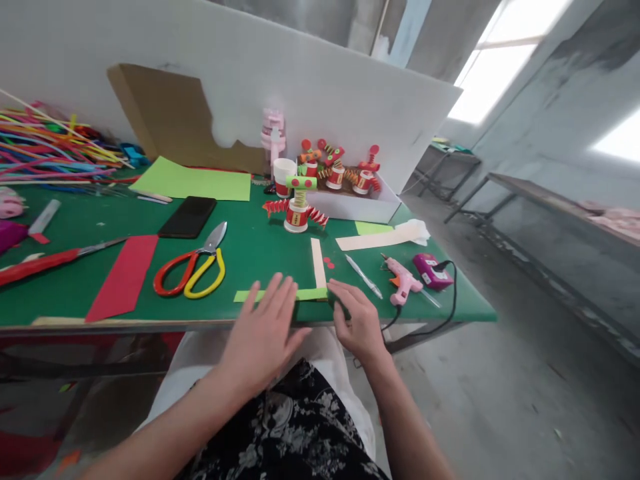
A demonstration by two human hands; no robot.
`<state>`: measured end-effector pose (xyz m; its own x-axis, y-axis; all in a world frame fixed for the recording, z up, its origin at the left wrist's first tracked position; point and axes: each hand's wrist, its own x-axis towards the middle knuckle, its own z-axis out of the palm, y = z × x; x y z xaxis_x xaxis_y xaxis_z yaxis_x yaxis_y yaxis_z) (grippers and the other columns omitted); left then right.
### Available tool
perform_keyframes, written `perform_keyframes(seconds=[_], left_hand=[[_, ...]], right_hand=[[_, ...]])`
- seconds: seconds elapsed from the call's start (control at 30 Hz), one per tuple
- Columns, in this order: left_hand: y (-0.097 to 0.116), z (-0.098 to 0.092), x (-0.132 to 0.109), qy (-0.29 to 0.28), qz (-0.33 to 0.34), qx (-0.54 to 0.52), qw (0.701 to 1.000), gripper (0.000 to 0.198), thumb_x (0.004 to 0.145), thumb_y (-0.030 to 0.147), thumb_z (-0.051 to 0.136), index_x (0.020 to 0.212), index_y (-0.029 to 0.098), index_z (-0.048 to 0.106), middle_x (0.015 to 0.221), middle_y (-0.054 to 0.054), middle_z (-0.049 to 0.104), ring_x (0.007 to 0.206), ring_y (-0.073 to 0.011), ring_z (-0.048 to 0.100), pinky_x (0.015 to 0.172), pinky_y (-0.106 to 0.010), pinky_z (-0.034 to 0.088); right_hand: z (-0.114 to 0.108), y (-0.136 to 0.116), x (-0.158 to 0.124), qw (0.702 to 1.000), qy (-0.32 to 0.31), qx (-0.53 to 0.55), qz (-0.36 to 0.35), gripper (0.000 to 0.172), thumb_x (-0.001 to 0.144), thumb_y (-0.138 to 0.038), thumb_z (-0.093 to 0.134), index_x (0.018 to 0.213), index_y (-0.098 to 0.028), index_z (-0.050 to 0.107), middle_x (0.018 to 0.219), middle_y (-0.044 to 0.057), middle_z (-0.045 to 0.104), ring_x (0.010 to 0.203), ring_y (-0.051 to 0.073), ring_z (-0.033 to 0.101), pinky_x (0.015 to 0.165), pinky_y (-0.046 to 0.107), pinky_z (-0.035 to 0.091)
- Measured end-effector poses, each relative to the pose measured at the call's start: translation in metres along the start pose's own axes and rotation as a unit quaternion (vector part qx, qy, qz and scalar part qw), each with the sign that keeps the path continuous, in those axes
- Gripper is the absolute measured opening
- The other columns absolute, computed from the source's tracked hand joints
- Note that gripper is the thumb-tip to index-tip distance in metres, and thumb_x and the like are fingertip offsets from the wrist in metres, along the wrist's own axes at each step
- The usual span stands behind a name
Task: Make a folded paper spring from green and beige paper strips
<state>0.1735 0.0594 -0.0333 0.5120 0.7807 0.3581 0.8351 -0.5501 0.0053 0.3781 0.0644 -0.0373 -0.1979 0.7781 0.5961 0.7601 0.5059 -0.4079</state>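
Note:
A light green paper strip [311,294] lies flat along the front edge of the table. My left hand [265,327] is open, its spread fingers resting over the strip's left part. At the strip's right end is my right hand [356,321], fingers bent and touching the paper where it meets a pale strip [318,262]; whether it pinches anything is hidden. The pale strip points away from me. Behind it stands a small paper-cup figure [297,215] with a green head and red-and-white folded arms. Small red dots [329,263] lie beside the pale strip.
Scissors [200,263], a phone [188,217] and red paper [125,277] lie left. To the right are a white pen [363,276], a pink glue gun [403,280] and a purple box [433,271] with a cable. A white tray [360,208] holds several figures at the back.

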Motion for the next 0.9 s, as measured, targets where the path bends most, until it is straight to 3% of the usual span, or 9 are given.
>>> perform_keyframes(seconds=[0.13, 0.23, 0.6, 0.9], left_hand=[[0.023, 0.023, 0.017, -0.042, 0.033, -0.008, 0.999, 0.066, 0.100, 0.051, 0.026, 0.143, 0.005, 0.046, 0.152, -0.016, 0.045, 0.143, -0.0303, 0.038, 0.116, -0.051, 0.032], [0.024, 0.031, 0.015, -0.039, 0.027, 0.002, 0.999, 0.067, 0.100, 0.051, 0.026, 0.142, 0.004, 0.047, 0.151, -0.018, 0.047, 0.142, -0.0295, 0.042, 0.115, -0.049, 0.035], [-0.030, 0.025, -0.039, 0.028, -0.039, 0.061, 0.997, 0.072, 0.101, 0.052, 0.019, 0.138, 0.000, 0.051, 0.147, -0.021, 0.050, 0.137, -0.0317, 0.048, 0.113, -0.047, 0.034], [-0.039, 0.015, -0.045, 0.001, -0.045, 0.070, 0.997, 0.073, 0.101, 0.050, 0.013, 0.138, -0.001, 0.050, 0.146, -0.021, 0.052, 0.136, -0.0344, 0.048, 0.111, -0.054, 0.031]], right_hand=[[0.010, 0.004, -0.004, 0.998, -0.039, -0.022, -0.049, 0.044, 0.080, -0.004, 0.044, 0.113, -0.016, 0.070, 0.109, 0.012, 0.074, 0.103, 0.024, 0.069, 0.093, 0.041, 0.058], [0.015, 0.008, -0.007, 0.997, -0.027, -0.026, -0.061, 0.044, 0.079, -0.003, 0.043, 0.110, -0.018, 0.071, 0.107, 0.010, 0.075, 0.103, 0.024, 0.069, 0.093, 0.041, 0.058], [0.020, 0.014, -0.009, 0.999, 0.007, 0.011, -0.048, 0.046, 0.079, -0.002, 0.045, 0.109, -0.020, 0.074, 0.104, 0.009, 0.076, 0.100, 0.023, 0.068, 0.091, 0.041, 0.058], [0.022, 0.016, -0.010, 0.999, -0.002, 0.049, -0.010, 0.048, 0.076, -0.003, 0.045, 0.107, -0.022, 0.076, 0.105, 0.009, 0.076, 0.101, 0.023, 0.068, 0.093, 0.041, 0.056]])
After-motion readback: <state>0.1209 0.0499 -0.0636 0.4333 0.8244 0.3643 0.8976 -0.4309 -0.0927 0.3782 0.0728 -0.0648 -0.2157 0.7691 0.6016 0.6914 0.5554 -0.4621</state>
